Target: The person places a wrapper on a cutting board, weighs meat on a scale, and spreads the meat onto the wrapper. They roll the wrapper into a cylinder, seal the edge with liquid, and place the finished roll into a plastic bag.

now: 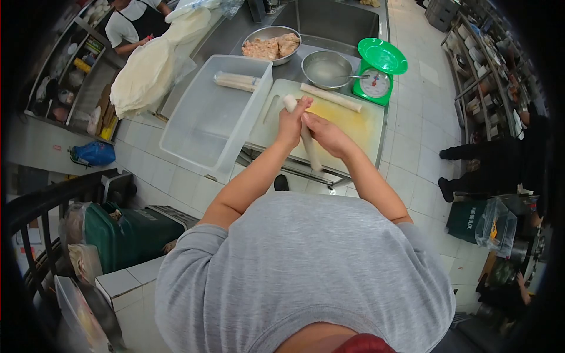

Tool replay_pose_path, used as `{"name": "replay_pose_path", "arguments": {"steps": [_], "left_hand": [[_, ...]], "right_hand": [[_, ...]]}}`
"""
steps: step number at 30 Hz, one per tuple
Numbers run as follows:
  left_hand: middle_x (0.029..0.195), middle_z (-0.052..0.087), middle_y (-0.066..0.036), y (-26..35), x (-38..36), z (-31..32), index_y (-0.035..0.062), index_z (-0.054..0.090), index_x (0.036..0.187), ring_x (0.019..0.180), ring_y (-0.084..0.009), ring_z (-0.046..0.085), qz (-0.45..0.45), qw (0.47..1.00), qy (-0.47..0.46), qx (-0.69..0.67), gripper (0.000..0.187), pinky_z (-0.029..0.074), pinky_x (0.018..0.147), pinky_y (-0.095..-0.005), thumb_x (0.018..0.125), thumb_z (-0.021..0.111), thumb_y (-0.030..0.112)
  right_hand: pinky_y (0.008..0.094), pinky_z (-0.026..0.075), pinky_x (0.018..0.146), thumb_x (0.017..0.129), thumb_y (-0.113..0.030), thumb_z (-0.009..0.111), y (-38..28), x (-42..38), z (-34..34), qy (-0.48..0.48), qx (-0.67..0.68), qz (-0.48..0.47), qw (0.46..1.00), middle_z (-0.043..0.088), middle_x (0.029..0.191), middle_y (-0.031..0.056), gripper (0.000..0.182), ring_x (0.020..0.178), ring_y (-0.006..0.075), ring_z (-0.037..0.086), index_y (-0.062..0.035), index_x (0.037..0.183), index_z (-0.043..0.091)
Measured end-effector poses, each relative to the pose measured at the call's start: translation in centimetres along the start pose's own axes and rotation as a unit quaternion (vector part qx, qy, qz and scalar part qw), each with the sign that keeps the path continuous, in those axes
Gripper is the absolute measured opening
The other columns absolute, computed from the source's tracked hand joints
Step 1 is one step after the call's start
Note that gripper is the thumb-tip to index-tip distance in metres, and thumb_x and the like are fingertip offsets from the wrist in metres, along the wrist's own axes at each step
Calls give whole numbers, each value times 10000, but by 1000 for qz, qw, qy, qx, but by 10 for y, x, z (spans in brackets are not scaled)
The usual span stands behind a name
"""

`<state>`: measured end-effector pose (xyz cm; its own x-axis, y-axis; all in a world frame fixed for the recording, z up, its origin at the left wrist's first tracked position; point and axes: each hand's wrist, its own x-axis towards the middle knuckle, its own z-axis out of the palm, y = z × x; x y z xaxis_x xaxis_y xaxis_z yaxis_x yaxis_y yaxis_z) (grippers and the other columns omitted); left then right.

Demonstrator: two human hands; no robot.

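Note:
My left hand [291, 124] and my right hand [328, 135] are both closed around a long, pale filled roll [309, 146]. It is tilted over the near edge of the cutting board [364, 136], one end sticking up past my left fingers and the other hanging down below my right hand. On the board beyond my hands lies a second roll [331, 97]. Left of my hands, a translucent plastic tub [194, 132] holds several rolls [235, 81] at its far end. Past the board are a metal bowl [328, 83] with a spoon and a bowl of minced filling [269, 48].
A green dial scale [374, 87] stands at the board's far right corner. Beyond the tub sits a stack of thin round wrappers [143, 81]. A sink [335, 20] is behind. Another person [135, 23] works at upper left; someone in dark clothes [494, 162] is at right.

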<state>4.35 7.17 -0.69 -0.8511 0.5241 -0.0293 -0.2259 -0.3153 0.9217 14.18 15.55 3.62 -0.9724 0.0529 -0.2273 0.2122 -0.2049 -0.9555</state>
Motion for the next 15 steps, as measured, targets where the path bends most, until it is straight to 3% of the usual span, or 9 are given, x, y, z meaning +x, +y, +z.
{"name": "replay_pose_path", "arguments": {"steps": [2,3,6,7,10,13,15], "left_hand": [[927,626,-108,17,-6,15,-14,605,904,883,-176,588,15,1000,27,1,382,465,819,-308,902,615,368],[889,621,-98,21,-5,16,-7,597,895,831,-172,590,24,999,27,2,372,474,785,-305,902,618,364],[725,569,-59,42,-2,24,7,568,853,659,-152,562,34,994,80,-62,323,469,644,-293,901,626,321],[662,546,-43,48,0,26,10,557,836,599,-144,547,35,989,108,-94,306,462,591,-287,901,629,301],[616,478,-21,60,5,29,54,506,781,519,-128,487,79,981,77,-159,285,432,511,-281,898,636,279],[606,453,-7,67,1,35,68,501,773,496,-111,455,65,980,74,-173,284,410,475,-267,896,642,282],[606,452,-2,68,-1,38,69,502,778,500,-104,453,77,984,82,-138,282,404,482,-260,894,646,283]], "right_hand": [[339,251,1108,972,-476,420,-2,-11,20,59,-47,-102,992,368,1443,159,714,1338,226,344,48,1432,264],[333,179,1136,993,-406,409,1,-13,23,57,-46,-127,989,285,1500,150,661,1393,227,253,22,1458,213],[308,210,1115,992,-328,449,-1,-36,31,37,-59,-255,964,336,1481,118,589,1377,221,290,4,1446,277],[301,233,1106,991,-279,463,3,-38,28,30,9,-296,955,359,1468,113,561,1360,207,320,3,1443,286],[308,235,1106,995,-287,447,6,-42,18,217,-8,-251,943,360,1460,161,573,1360,232,326,37,1434,272],[314,233,1106,994,-293,442,22,-27,17,228,-87,-177,954,337,1459,218,595,1372,263,306,80,1419,259],[320,228,1109,995,-297,439,26,-32,34,190,-118,-215,951,325,1456,247,614,1375,285,295,101,1416,234]]}}
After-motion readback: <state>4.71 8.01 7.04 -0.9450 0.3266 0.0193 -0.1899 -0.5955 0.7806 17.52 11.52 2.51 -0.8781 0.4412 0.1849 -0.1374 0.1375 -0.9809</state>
